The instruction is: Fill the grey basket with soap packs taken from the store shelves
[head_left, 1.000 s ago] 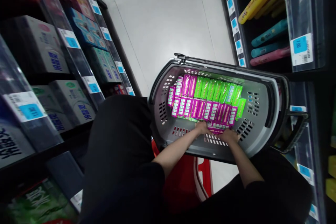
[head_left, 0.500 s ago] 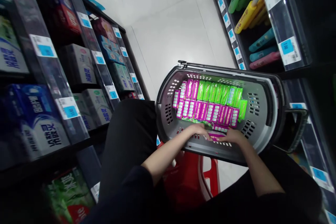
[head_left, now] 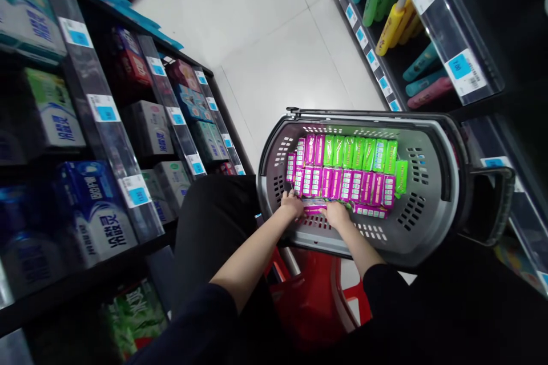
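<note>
A grey shopping basket (head_left: 430, 219) with a dark rim rests across my knees. Inside stand two rows of small wrapped packs: green packs (head_left: 355, 153) mostly in the far row, purple packs (head_left: 342, 183) filling the near one. Along the near wall, my left hand (head_left: 291, 205) grips the left end of a purple pack (head_left: 314, 208) lying lengthwise. At its other end, my right hand (head_left: 337, 215) closes its fingers on the same pack. Another purple pack (head_left: 370, 211) lies flat to the right of that hand. My fingertips are partly hidden.
Shelves with boxed toothpaste (head_left: 98, 211) and price tags rise on the left. On the right, a shelf holds colourful tube-shaped items (head_left: 391, 28). A black basket handle (head_left: 492, 205) sticks out rightward. Below the basket is a red plastic object (head_left: 308, 296).
Both hands have moved left along the basket's near wall, with a purple pack between them. A purple pack now lies flat at the right, where the hands were. The view has shifted slightly.
</note>
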`<state>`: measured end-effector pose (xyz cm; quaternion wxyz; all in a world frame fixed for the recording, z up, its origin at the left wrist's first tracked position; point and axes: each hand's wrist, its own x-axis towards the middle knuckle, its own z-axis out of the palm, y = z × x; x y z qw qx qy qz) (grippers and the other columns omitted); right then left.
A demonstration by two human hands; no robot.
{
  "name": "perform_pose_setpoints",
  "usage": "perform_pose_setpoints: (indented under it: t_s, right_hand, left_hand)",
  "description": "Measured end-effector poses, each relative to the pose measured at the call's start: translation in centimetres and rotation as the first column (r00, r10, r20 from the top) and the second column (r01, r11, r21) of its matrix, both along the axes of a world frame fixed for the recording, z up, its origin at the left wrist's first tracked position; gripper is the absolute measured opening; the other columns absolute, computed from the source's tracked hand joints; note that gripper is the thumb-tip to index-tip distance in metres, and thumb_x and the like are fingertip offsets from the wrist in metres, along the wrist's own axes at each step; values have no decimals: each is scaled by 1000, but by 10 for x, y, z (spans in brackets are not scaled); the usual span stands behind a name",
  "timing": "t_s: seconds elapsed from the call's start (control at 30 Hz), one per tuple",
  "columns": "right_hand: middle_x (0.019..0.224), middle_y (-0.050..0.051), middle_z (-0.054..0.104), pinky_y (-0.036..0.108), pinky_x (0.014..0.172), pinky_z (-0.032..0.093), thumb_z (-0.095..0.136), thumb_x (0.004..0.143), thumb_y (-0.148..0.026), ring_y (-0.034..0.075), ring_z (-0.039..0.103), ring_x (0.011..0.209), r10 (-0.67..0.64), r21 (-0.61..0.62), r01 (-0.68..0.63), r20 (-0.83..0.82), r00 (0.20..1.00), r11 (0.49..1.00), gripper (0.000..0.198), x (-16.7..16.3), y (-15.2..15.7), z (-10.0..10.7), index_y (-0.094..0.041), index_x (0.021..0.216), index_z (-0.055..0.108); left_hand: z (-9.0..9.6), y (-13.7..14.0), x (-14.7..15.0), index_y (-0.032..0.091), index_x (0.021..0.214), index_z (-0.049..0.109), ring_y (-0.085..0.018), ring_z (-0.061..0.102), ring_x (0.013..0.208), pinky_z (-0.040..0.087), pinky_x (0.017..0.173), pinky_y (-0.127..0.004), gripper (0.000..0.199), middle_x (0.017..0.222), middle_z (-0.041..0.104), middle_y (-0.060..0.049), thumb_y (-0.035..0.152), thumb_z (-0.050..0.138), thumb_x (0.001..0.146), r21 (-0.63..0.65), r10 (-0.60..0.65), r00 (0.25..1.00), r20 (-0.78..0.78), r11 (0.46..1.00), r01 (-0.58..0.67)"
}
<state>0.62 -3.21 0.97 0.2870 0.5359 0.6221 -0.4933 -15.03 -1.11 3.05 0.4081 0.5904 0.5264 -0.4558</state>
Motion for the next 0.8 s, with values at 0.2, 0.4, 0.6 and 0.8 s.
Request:
perform_pose_setpoints:
  t_s: [0.2, 0.4, 0.6, 0.8]
  right_hand:
    - [111, 19, 69, 34, 90, 48, 47, 96, -35, 27, 65, 107, 6, -5, -6, -31, 999, 1000, 37, 0, -1, -7, -11, 118, 66]
    - [112, 22, 68, 33, 86, 49, 47, 96, -31, 27, 66, 105, -52, -61, 51, -16, 999, 997, 37, -9, 0, -9, -9, 122, 62]
    - [117, 22, 66, 32, 89, 48, 45, 96, -35, 27, 64, 109, -137, -95, 136, -5, 991, 986, 45, -13, -9, -16, -6, 131, 53]
    - [132, 23, 57, 44, 102, 40, 49, 92, -49, 34, 48, 128, -224, -125, 227, 42, 974, 966, 52, -12, -13, -38, -9, 122, 62]
  left_hand:
    - [5, -14, 5, 14, 113, 68, -31, 39, 126, 24, 106, -43, 30, 123, 59, -19, 17, 48, 91, 175, -91, 994, -56, 980, 100]
    - [5, -13, -6, 13, 102, 72, -33, 44, 118, 25, 103, -43, 25, 110, 65, -19, 22, 52, 90, 253, -90, 994, -60, 962, 103]
    - [-1, -7, -11, 11, 98, 73, -31, 48, 111, 30, 97, -41, 23, 101, 68, -20, 22, 55, 88, 279, -51, 997, -52, 958, 64]
    - [-6, -3, -14, 6, 92, 73, -32, 52, 110, 30, 100, -41, 24, 92, 68, -21, 15, 50, 90, 293, 22, 999, -49, 956, -6]
